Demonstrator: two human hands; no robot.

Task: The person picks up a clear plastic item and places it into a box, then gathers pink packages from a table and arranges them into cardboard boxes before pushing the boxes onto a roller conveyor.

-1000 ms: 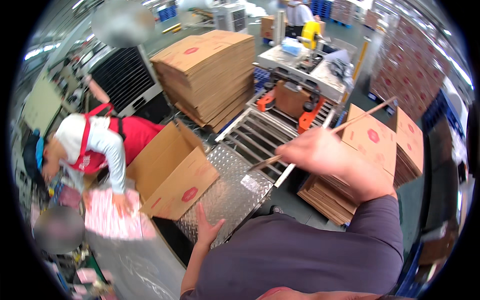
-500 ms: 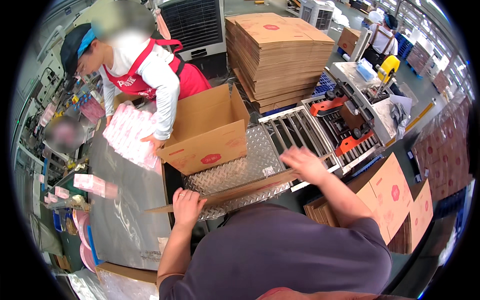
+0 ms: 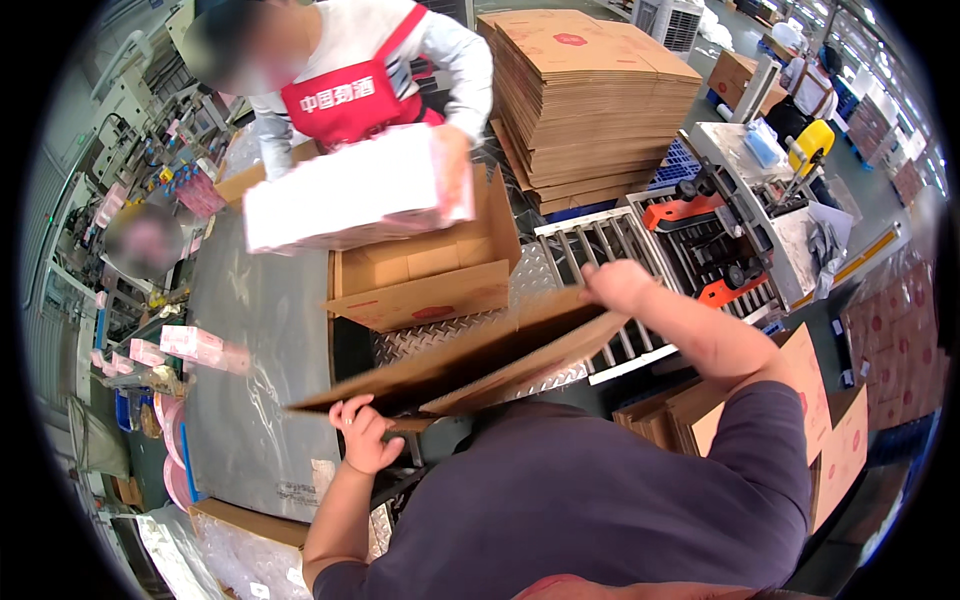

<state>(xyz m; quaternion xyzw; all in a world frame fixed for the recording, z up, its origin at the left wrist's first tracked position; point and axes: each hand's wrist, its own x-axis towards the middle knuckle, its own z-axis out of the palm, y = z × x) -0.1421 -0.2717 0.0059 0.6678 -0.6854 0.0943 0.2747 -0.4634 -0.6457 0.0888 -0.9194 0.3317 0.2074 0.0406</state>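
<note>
In the head view, we see the left hand (image 3: 365, 437) grasping the left end of the part-opened carton (image 3: 525, 368) and the right hand (image 3: 618, 287) its right end, presumably to spread its walls, over the metal plate (image 3: 400, 345) just beside the open box (image 3: 430, 305).

The carton (image 3: 530, 365) is brown, the apron (image 3: 350, 122) red, the bundle (image 3: 350, 195) white-and-pink, the silver plate (image 3: 405, 346) diamond-patterned.
</note>
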